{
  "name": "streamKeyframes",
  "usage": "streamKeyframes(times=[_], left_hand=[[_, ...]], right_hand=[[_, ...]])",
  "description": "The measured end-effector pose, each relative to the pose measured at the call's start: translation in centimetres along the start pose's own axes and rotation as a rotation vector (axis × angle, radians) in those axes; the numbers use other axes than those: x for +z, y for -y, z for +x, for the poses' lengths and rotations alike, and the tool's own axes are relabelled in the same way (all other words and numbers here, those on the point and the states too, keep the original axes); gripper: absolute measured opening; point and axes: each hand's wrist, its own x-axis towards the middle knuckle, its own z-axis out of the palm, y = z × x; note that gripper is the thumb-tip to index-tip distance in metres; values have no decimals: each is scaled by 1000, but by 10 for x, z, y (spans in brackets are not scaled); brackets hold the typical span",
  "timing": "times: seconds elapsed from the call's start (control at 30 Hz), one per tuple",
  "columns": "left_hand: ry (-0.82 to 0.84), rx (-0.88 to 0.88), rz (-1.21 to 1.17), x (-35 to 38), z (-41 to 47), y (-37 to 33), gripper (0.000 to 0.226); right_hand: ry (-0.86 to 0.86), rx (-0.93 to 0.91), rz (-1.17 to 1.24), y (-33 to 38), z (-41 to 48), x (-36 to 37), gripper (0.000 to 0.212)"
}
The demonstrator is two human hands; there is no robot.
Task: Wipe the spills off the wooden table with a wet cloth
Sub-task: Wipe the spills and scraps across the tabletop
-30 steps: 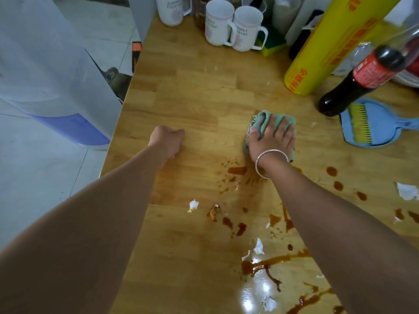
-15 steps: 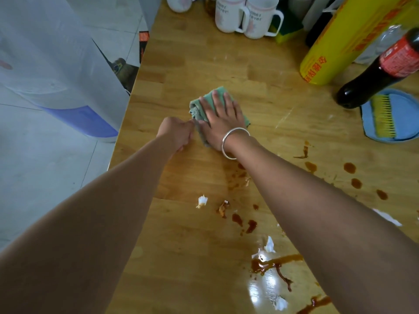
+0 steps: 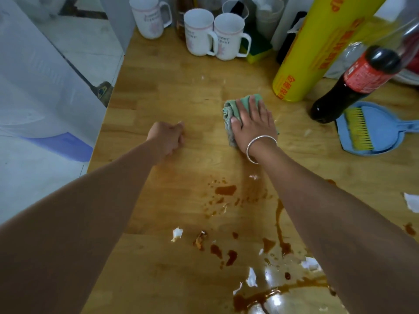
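Fingers (image 3: 255, 108) of the right hand (image 3: 254, 128) lie straight, pressing the cloth (image 3: 233, 107) flat toward the far right corner of the counter (image 3: 181, 87), the left hand (image 3: 166, 138) clenched empty; firm overlapping pulls toward the near edge should catch the spills (image 3: 225, 189).

At the far end I see a lone white mug (image 3: 150, 18) standing apart from a pair of white mugs (image 3: 199, 32) that touch each other, with a green and yellow sponge (image 3: 258, 47) just behind them. A yellow roll (image 3: 317, 51) leans beside a dark bottle (image 3: 353, 82), whose base sits just beside a blue dustpan (image 3: 385, 132) holding a yellow brush (image 3: 359, 129).
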Motion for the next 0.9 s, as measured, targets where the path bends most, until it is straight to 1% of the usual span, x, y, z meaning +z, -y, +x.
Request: streamKeyframes(times=[0.07, 0.17, 0.23, 0.3, 0.4, 0.43, 0.47, 0.53, 0.6, 0.8, 0.9], left_hand=[[12, -27, -14, -2, 3, 2, 50], [15, -22, 20, -1, 5, 4, 45], [13, -14, 29, -1, 5, 6, 44], [10, -21, 22, -1, 6, 5, 45], [13, -19, -4, 0, 5, 5, 51], [14, -3, 19, 0, 5, 4, 49], [17, 15, 37, -1, 4, 3, 44], [17, 22, 37, 0, 1, 1, 41], [-7, -4, 28, 1, 0, 2, 42], [-14, -32, 9, 2, 1, 3, 45], [-20, -29, 9, 3, 3, 5, 46]], right_hand=[[10, 39, -23, -9, 12, -4, 57], [16, 105, -57, 0, 28, -3, 55], [27, 85, -68, 18, 38, -4, 55], [45, -12, -79, 41, 42, -1, 55], [88, -261, -83, 82, 32, 9, 54], [103, -335, -80, 92, 27, 11, 54], [123, -389, -76, 98, 25, 12, 54], [158, -424, -54, 93, 23, 9, 53], [142, -373, -26, 75, 22, 5, 53], [45, -7, -23, -16, 13, -13, 55], [27, 53, -26, -50, 1, -18, 55]])
